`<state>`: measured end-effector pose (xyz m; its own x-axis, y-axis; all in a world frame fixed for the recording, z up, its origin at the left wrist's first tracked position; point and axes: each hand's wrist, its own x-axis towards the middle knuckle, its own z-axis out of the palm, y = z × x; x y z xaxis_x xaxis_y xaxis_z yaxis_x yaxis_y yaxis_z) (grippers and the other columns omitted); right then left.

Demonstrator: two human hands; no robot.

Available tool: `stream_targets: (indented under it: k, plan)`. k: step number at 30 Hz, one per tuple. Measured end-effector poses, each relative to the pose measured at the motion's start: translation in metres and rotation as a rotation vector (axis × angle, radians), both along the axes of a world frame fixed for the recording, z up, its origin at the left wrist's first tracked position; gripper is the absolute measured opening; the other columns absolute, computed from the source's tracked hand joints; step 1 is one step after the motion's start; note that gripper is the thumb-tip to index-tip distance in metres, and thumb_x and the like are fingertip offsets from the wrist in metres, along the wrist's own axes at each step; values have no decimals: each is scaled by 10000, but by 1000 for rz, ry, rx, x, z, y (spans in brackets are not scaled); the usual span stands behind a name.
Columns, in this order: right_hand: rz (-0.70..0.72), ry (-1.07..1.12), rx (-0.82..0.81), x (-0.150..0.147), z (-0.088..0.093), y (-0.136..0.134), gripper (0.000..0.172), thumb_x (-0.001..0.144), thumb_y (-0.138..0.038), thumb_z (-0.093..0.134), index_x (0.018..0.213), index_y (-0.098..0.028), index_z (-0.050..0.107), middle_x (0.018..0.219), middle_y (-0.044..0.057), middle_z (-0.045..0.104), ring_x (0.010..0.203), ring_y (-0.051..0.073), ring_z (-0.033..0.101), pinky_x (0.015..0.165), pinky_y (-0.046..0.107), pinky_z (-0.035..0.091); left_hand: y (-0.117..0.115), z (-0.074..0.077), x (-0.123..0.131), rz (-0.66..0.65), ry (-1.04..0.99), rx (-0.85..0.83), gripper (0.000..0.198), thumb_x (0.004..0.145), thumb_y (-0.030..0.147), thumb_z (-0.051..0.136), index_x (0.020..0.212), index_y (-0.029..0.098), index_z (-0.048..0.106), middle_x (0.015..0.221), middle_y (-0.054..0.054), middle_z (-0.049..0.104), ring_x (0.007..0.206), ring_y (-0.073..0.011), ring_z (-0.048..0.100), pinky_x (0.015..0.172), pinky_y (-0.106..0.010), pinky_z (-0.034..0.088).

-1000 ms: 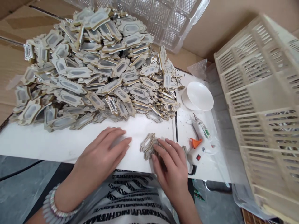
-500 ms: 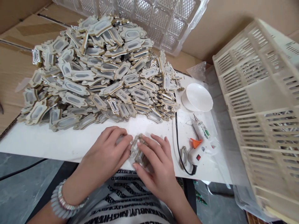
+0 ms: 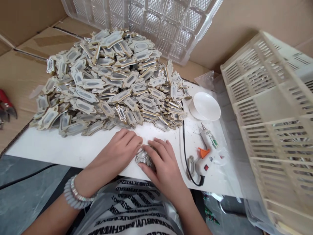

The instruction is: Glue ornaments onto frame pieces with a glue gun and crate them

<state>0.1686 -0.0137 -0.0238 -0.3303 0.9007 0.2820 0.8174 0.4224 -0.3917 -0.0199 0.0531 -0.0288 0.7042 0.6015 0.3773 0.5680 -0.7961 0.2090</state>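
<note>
Small grey frame-shaped plaques (image 3: 141, 158) with scalloped edges lie together on the white board, just in front of my body. My right hand (image 3: 162, 160) curves over them, thumb on the near side and fingers on the far side. Beside it, my left hand (image 3: 126, 145) has its fingers curled in, the tips meeting at the top edge of the plaques. What the left fingers pinch, if anything, is hidden. A large heap of similar plaques (image 3: 110, 85), some with gold edges, rises beyond both hands.
To the right lie a white glue gun (image 3: 207, 156) with a black cord (image 3: 184, 143), a single plaque (image 3: 190, 167) and a white bowl (image 3: 205, 106). A beige slatted crate (image 3: 256, 98) stands far right. Behind is a clear plastic tray (image 3: 171, 29); red-handled pliers (image 3: 6, 102) lie left.
My left fingers have closed in and moved slightly right, to the top of the plaques. My right fingers have drawn closer together. The view has shifted, bringing the red-handled pliers into sight.
</note>
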Motion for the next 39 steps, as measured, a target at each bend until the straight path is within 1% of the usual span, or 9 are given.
stream_targets:
  k: [3, 8, 12, 15, 23, 29, 34, 36, 39]
  plan:
    - [-5, -2, 9, 0, 0, -1, 374, 1066, -444, 491, 1279, -163, 615, 1261, 120, 719, 1258, 312, 610, 1160, 570, 387, 1, 5, -1, -14, -38, -21, 189, 978, 19, 459, 1088, 115, 580, 1007, -64, 628, 930, -212, 539, 837, -341, 479]
    - [-43, -57, 49, 0, -1, -4, 463, 1039, -555, 498, 1304, -189, 599, 1326, 112, 703, 1289, 359, 587, 1156, 645, 353, 1, 9, -2, -11, -36, -46, 101, 1001, 136, 501, 949, 167, 582, 932, -55, 591, 917, -233, 521, 831, -371, 473]
    - [-47, -50, 37, 0, -1, -2, 435, 1068, -513, 440, 1281, -169, 599, 1293, 130, 716, 1232, 344, 624, 1075, 606, 455, 2, 3, -2, 10, -27, -16, 163, 1018, 183, 502, 865, 183, 558, 916, -60, 598, 876, -242, 499, 786, -377, 440]
    - [-37, -36, 31, 1, 0, -1, 436, 1082, -490, 404, 1284, -153, 595, 1265, 135, 726, 1197, 321, 646, 1050, 570, 484, 4, 2, -2, 3, -18, -25, 188, 1018, 171, 500, 835, 187, 543, 841, -39, 570, 816, -224, 478, 750, -348, 421]
    - [-51, -24, 23, 4, 1, -4, 541, 1086, -531, 360, 1400, -117, 514, 1338, 158, 698, 1219, 314, 638, 1040, 545, 466, 8, 3, -3, -33, -8, -48, 194, 1003, 137, 534, 815, 185, 546, 795, -18, 533, 768, -204, 470, 705, -318, 400]
    - [-92, 2, -8, 6, 0, -10, 424, 1080, -406, 452, 1397, -131, 514, 1353, 146, 690, 1256, 305, 614, 1093, 531, 410, 8, 4, -1, 11, -47, -18, 186, 1015, 151, 523, 834, 186, 547, 796, -19, 548, 752, -209, 493, 705, -348, 421]
    - [-62, 54, -64, 8, 3, -11, 393, 1054, -341, 515, 1395, -147, 512, 1339, 124, 690, 1259, 300, 601, 1104, 538, 381, 7, 7, -1, 10, -112, 12, 106, 1011, 163, 544, 921, 189, 593, 888, -23, 655, 853, -203, 592, 820, -345, 497]
    - [-58, 75, -71, 9, 4, -11, 412, 1035, -315, 543, 1403, -136, 506, 1335, 127, 688, 1249, 297, 598, 1087, 523, 397, 6, 8, -5, 49, -158, 25, 60, 1010, 174, 553, 982, 196, 601, 924, -19, 688, 890, -196, 626, 861, -342, 518]
    - [-60, 71, -73, 10, 5, -12, 420, 1016, -288, 559, 1401, -128, 517, 1339, 126, 688, 1238, 294, 596, 1070, 507, 411, 1, 14, -14, 197, -246, 35, 84, 1012, 238, 573, 1091, 222, 596, 963, -4, 716, 932, -192, 662, 882, -348, 546]
